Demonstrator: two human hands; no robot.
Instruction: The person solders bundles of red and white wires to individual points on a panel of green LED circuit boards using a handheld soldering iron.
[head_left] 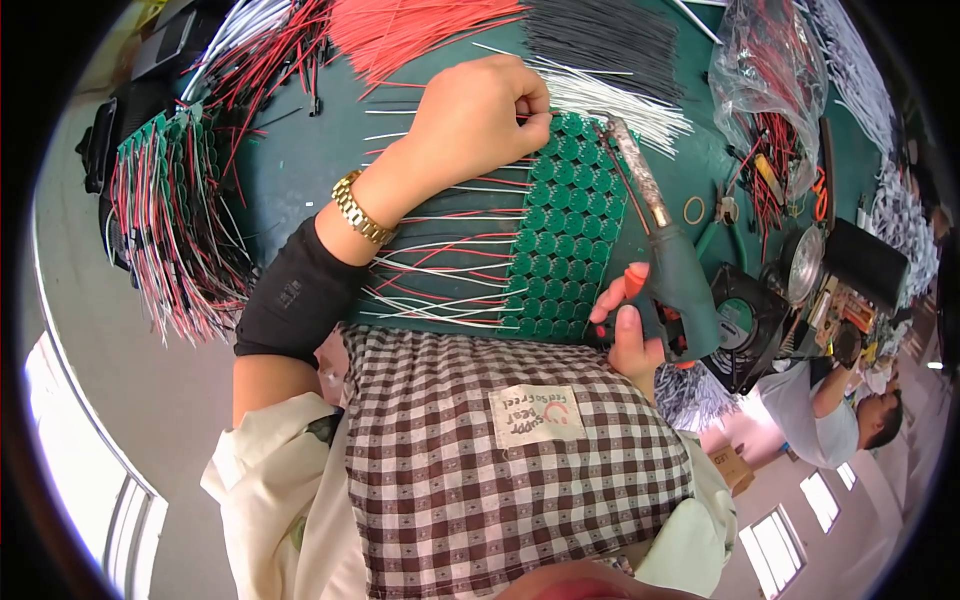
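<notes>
A panel of joined round green circuit boards [565,220] lies on the table in front of me. Red and white wires [450,262] run out leftward from its left edge. My left hand [488,112] is over the panel's far left corner, thumb and forefinger pinched on what looks like a thin wire; the fingers mostly hide it. My right hand [632,325] grips a dark green soldering gun [680,285] at the panel's right side. Its metal barrel and a thin side tube point away from me, the tip near the panel's far right corner.
Red wires [420,35], black wires [605,40] and white wires [615,105] lie in bundles at the back. Wired boards [170,215] hang at left. Cutters [725,215], a black fan [745,325] and a plastic bag [770,75] are at right. Another person [840,415] sits farther right.
</notes>
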